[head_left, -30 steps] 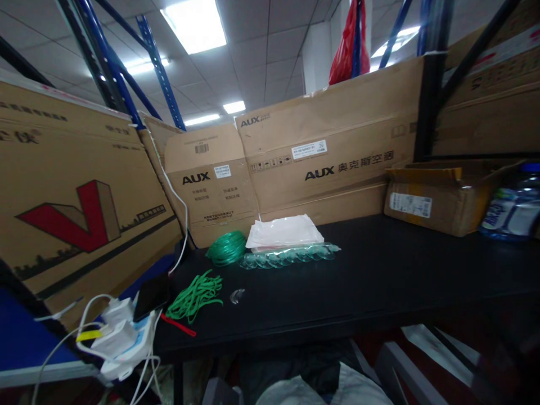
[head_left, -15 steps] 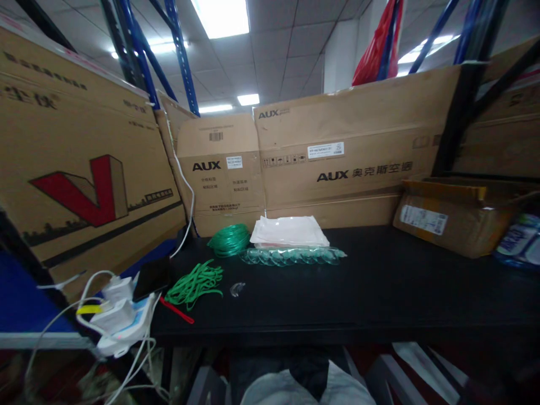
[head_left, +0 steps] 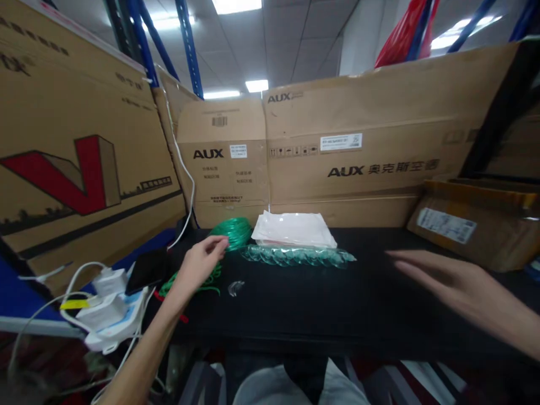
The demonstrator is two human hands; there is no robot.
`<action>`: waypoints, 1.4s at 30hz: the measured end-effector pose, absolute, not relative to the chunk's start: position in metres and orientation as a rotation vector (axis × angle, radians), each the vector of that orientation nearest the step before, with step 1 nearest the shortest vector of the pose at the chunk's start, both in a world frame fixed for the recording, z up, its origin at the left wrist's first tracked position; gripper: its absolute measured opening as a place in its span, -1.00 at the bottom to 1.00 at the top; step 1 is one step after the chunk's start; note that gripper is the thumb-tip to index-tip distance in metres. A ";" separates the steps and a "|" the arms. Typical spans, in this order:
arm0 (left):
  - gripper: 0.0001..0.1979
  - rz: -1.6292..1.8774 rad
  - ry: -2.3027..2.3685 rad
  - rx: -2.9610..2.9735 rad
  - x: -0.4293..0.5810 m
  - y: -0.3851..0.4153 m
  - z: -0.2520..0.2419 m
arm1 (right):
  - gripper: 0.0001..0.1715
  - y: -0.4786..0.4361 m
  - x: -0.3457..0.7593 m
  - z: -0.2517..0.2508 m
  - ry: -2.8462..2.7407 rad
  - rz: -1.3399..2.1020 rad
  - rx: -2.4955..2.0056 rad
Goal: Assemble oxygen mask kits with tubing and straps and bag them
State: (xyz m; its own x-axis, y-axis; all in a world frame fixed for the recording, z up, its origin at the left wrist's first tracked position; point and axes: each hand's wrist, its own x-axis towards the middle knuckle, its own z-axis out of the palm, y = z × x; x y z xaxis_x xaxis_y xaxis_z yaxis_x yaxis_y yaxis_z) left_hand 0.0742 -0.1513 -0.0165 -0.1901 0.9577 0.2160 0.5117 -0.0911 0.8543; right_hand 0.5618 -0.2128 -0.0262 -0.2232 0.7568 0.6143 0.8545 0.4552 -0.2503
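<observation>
Gleaming translucent green, the round coil (head_left: 237, 229) sits left of centre in the frame. The left hand (head_left: 203, 261) overlaps its edge, fingers bent, its hold impossible to tell; the blurred right hand (head_left: 449, 278), at right, points inward, fingers outstretched, empty.

Single head-worn camera at the black table (head_left: 329, 315); the lens sits above the table's near side, close to it. Faces forward across the table, tipped slightly down: cardboard panels (head_left: 375, 121) stand at its far edge, squarely before the lens, with ceiling lights (head_left: 237, 5) high above the table. Lower, below the near edge, the view drops to the wearer's own pale trousers (head_left: 270, 388). Left hand (head_left: 201, 263) and right hand (head_left: 447, 275), both out over the table, are nearer the lens than the panels. Wide take; table's near edge runs about level across it.
</observation>
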 end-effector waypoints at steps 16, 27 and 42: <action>-0.64 0.971 1.593 1.281 0.102 -0.065 -0.064 | -0.49 -0.098 0.502 -0.086 -2.145 0.077 -1.309; -0.69 1.047 1.386 1.221 0.098 -0.064 -0.072 | -0.55 -0.094 0.504 -0.090 -2.099 0.114 -1.241; -0.68 0.960 1.763 1.487 0.093 -0.065 -0.067 | -0.54 -0.092 0.506 -0.096 -2.083 0.113 -1.225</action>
State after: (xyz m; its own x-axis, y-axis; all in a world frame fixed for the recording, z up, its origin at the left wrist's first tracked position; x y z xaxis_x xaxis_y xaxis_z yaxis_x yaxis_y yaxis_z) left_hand 0.0927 -0.0655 -0.0674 -0.1622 0.9867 -0.0123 0.5254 0.0969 0.8453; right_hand 0.5063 -0.0920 -0.0961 -0.3013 0.7941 0.5278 0.7321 0.5473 -0.4055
